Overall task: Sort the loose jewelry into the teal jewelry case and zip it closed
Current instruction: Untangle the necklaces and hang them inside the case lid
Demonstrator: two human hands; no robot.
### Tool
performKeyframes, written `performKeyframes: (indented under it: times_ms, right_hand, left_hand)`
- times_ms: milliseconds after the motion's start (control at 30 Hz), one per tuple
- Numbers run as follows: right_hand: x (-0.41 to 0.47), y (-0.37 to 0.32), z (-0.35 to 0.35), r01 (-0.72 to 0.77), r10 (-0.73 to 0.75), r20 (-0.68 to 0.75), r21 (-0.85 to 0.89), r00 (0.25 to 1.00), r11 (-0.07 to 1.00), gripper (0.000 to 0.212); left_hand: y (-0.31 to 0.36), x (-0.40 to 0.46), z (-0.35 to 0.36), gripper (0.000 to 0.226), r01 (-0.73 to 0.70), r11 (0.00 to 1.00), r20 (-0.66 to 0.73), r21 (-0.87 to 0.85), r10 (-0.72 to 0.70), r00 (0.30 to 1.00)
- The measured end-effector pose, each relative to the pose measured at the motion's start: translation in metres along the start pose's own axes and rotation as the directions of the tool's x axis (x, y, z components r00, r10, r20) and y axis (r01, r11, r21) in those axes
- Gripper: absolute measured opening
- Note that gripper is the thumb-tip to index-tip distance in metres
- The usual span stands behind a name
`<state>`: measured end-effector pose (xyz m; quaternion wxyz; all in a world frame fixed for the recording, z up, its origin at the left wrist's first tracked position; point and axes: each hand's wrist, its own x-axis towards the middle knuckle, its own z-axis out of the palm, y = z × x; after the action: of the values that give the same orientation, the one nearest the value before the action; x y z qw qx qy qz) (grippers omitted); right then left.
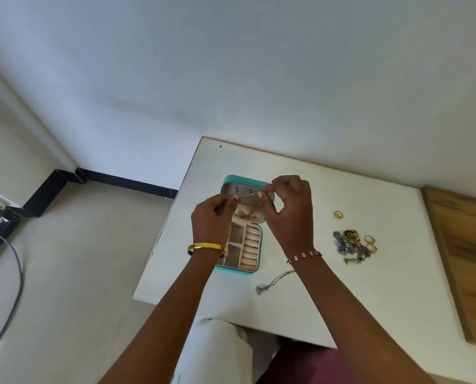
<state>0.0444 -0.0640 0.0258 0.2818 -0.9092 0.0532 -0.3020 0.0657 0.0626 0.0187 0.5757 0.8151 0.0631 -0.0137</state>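
Over the open teal case [240, 245] near the counter's [300, 309] left edge, both hands pinch a thin chain or pocket edge, hard to tell which: left hand [213, 220], right hand [289, 209]. Sorting step, lid half. Next: tuck it in, then fetch the jewelry pile [351, 243], rings [338, 214], and necklace [273, 282] to the right.

Open jewelry case [242, 242] on table [300, 309], left part. Jewelry heap [351, 243] to its right, one ring [338, 214] farther back (apart from heap). Necklace [273, 284] near-right of case.
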Motion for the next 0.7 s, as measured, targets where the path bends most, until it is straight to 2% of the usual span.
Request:
performKeyframes:
  times_ms: [167,300,433,567,700]
  right_hand:
    - [0.002,0.014,0.013,0.174,-0.177,-0.037,-0.080,0.984,0.982,0.014]
    - [0.004,0.022,0.021,0.323,-0.337,-0.046,-0.185,0.940,0.928,0.012]
    - [0.006,0.028,0.027,0.408,-0.417,-0.012,-0.183,0.909,0.895,0.017]
    - [0.009,0.032,0.032,0.471,-0.472,0.035,-0.172,0.881,0.865,0.025]
    - [0.015,0.036,0.036,0.559,-0.552,0.098,-0.219,0.828,0.799,0.022]
  left_hand:
    - [-0.007,0.009,0.013,0.026,-0.026,0.999,-0.039,0.040,0.028,0.999]
    - [-0.012,0.013,0.018,0.024,-0.118,0.985,-0.107,0.123,0.131,0.986]
    - [-0.021,0.016,0.021,0.022,-0.168,0.954,-0.177,0.248,0.215,0.961]
    - [-0.029,0.016,0.022,0.022,-0.161,0.934,-0.211,0.319,0.235,0.949]
    - [-0.035,0.017,0.023,0.022,-0.128,0.958,-0.134,0.257,0.167,0.977]
